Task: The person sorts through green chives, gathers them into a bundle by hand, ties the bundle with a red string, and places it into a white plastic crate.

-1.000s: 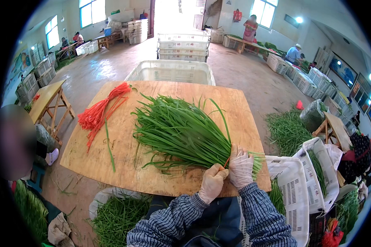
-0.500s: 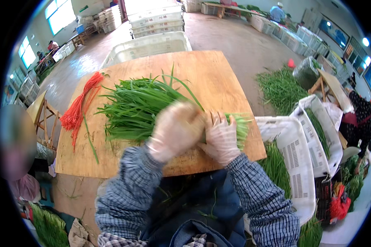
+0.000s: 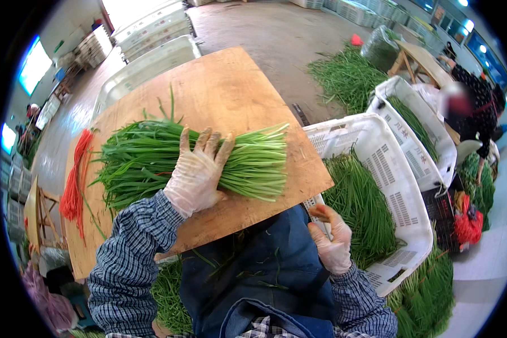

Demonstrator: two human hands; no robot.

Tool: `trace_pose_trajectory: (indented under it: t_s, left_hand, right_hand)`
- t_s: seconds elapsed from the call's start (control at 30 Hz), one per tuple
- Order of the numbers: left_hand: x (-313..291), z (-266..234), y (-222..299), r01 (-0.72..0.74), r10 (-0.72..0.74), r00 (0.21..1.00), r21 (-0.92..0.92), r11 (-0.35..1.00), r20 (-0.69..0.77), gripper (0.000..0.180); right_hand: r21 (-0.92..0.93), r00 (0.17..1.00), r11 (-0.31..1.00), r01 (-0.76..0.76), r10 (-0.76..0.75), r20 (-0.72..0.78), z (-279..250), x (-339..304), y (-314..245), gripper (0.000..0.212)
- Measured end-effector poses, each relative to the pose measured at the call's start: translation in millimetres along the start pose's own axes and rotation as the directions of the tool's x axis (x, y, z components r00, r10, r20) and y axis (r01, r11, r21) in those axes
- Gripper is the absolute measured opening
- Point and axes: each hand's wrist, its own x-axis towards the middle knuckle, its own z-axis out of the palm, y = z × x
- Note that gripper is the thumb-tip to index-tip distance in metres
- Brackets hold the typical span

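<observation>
The gloved left hand (image 3: 196, 172) lies spread flat across the long green chive bundle (image 3: 152, 160), which runs left-right on the wooden bench (image 3: 231, 84); right hand (image 3: 332, 239) hangs loosely curled, empty, beside the white plastic crate (image 3: 400, 197).

Green chives (image 3: 152, 158), red ties (image 3: 73, 186), white crate (image 3: 394, 197).

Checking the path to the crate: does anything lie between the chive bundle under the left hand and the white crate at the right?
Nothing visible: the chive bundle lies on the wooden board, bare up to the white crate.
</observation>
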Motion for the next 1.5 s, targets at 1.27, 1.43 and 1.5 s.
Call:
trace_pose_trajectory:
  t_s: [1.27, 1.43, 1.5]
  left_hand:
    - [29.6, -66.9, 203.6, 0.334, 0.408, 0.871, -0.939, -0.086, 0.273, 0.117]
    - [14.4, 2.9, 199.3, 0.230, 0.369, 0.898, -0.971, 0.068, 0.239, 0.083]
    - [8.7, -13.0, 221.3, 0.192, 0.312, 0.937, -0.977, -0.091, 0.155, 0.071]
  right_hand:
    - [0.960, 0.935, -0.041, 0.276, 0.244, -0.259, -96.7, -19.6, -1.7, 0.047]
    - [0.925, 0.885, -0.031, 0.380, 0.302, -0.353, -107.5, -31.0, 21.6, 0.052]
    - [0.909, 0.863, 0.090, 0.408, 0.289, -0.415, -109.4, -43.9, 24.9, 0.062]
